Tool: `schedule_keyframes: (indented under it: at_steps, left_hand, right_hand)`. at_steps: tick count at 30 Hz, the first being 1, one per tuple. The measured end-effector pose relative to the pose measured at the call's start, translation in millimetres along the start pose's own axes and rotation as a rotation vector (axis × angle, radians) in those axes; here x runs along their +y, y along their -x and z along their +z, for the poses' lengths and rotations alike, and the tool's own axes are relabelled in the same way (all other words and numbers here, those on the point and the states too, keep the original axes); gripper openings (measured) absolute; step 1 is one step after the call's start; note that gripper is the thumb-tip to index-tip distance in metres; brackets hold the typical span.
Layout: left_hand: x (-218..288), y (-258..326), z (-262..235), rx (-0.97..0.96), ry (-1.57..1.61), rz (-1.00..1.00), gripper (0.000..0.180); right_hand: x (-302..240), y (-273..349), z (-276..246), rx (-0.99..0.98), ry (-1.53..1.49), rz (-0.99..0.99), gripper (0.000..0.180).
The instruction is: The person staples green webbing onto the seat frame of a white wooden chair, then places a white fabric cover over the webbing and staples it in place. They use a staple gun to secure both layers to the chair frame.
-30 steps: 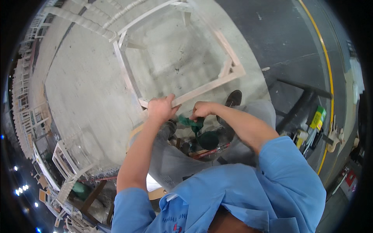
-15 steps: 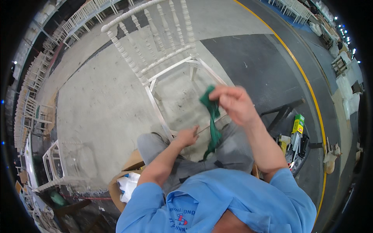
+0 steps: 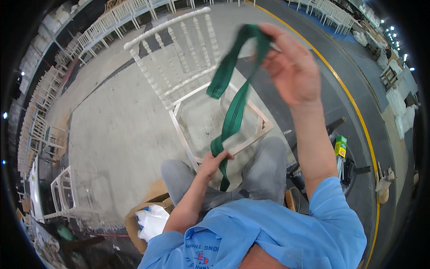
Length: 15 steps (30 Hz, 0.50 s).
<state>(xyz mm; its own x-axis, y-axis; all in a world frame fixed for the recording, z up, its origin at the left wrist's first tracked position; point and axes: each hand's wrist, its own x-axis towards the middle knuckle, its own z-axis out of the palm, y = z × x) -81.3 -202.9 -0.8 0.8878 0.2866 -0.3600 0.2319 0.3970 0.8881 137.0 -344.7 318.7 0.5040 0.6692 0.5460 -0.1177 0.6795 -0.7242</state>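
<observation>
A long green webbing strap [image 3: 236, 114] runs between my two hands. My right hand [image 3: 295, 71] is raised above the far right of the chair, its thumb and fingers closed on the strap's upper part. From there one end loops over and hangs toward the chair back. Lower down, my left hand [image 3: 211, 166] grips the strap near the chair's front left corner, and a short tail drops below it. Beneath the strap stands a white wooden chair frame [image 3: 182, 136] with turned back spindles and an open seat; its front rail lies close to my knees.
By my left leg is a cardboard box [image 3: 131, 226] holding white plastic [image 3: 152, 219]. A green and yellow box [image 3: 341, 146] sits among tools on a dark round stand at right. Another white chair [image 3: 62, 190] lies at left; rows of white chairs [image 3: 123, 18] line the back.
My right hand has risen and moved away from me, drawing out the strap. My left hand, which was beside the front rail, now grips the strap's lower part.
</observation>
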Motion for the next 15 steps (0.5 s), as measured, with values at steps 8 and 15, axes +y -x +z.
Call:
schedule_keyframes:
  at_steps: [8,15]
  left_hand:
    - [104.6,28.0,-56.0,-0.392,0.665,0.254,0.036]
    - [98.6,50.4,41.6,-0.378,-0.08,-0.056,0.044]
  right_hand:
    - [-9.9,140.4,-177.0,0.959,0.973,0.181,0.017]
    - [166.7,201.2,-35.5,0.37,-0.322,0.879,0.039]
